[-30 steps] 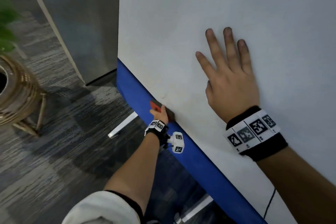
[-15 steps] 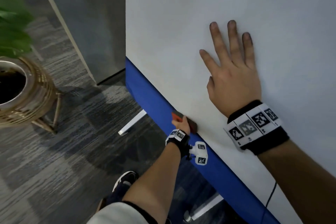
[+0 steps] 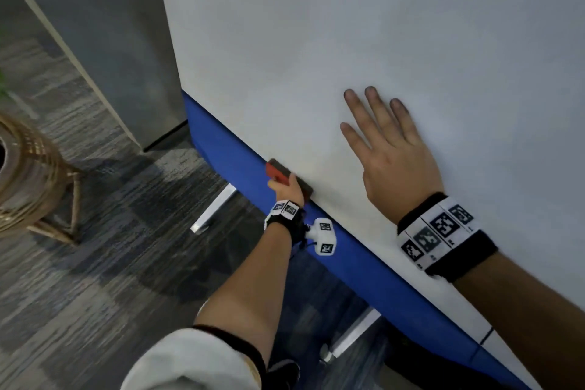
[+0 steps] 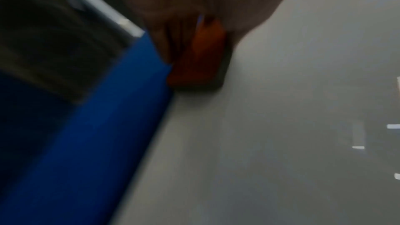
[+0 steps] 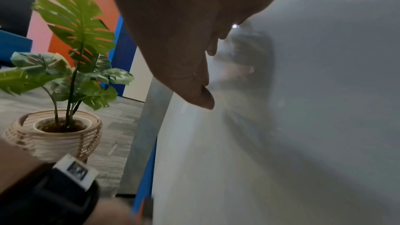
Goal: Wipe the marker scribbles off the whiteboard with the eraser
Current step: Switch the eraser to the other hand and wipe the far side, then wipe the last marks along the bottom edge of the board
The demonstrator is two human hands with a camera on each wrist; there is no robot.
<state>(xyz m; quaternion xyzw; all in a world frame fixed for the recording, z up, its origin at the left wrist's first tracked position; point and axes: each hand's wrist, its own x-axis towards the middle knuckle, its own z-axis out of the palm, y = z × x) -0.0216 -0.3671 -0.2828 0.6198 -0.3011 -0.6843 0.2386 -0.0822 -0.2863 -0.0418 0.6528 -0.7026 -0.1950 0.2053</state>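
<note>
- Gripping the eraser (image 3: 286, 179) in our left hand (image 3: 286, 191), we held its dark felt face flat against the whiteboard (image 3: 348, 41), right at the board's lower edge where the white met the blue border (image 3: 228, 149).
- The left wrist view showed the eraser (image 4: 201, 57) with its red back toward the palm: our left hand (image 4: 184, 6) had its fingers (image 4: 168, 40) curled over the side nearer the blue border (image 4: 97, 134), and the thumb side lay against the whiteboard (image 4: 281, 126). That picture was blurred, so we could not tell each finger apart.
- We kept our right hand (image 3: 395, 161) flat on the whiteboard, above and to the right of the eraser and well apart from it, with its fingers (image 3: 376, 111) straight and slightly spread; their tips looked smudged dark.
- From the right wrist view, our right hand (image 5: 184, 32) lay along the whiteboard (image 5: 324, 109) with the thumb stretched out.
- We saw no scribbles on the white surface near either hand.
- No brand or readable writing showed on the eraser; the only printed marks were black-and-white square codes on the wristbands (image 3: 440, 231).
- A potted plant (image 5: 71, 54) in a woven stand stood on the carpet (image 3: 95, 263) to the left.
</note>
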